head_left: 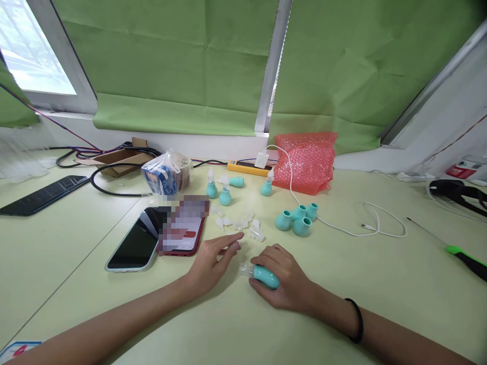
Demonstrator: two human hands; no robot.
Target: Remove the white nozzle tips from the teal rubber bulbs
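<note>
Bulb [266, 277], teal, with a clear tip [246, 270] on its end, lies in my right hand [291, 279], to the right of the red phone [184, 233] and nearer to me than it. My fingers are curled round the bulb, thumb on the near side, so the grip is closed about its body, and the tip points left, towards the phone's side. A black band [355, 320] circles my right forearm.

My left hand [211, 263] rests just off the phone's near right corner. Its forefinger reaches out above the thumb with a narrow gap; whether something small sits between them I cannot tell. Just beyond those fingertips, to the right of the phone, clear pieces [257, 232] lie scattered on the table [171, 329].

Farther right of the phone, four open bulbs [283, 221] are bunched together. Past its far right corner, three tipped bulbs [225, 196] stand upright, two close together and one well apart, and a lying bulb [238, 182] is behind the pair. Dark phone [133, 243] is at its left side; a plastic bag [167, 172] sits just beyond it. Red bubble wrap [304, 162] is far beyond, to its right.
</note>
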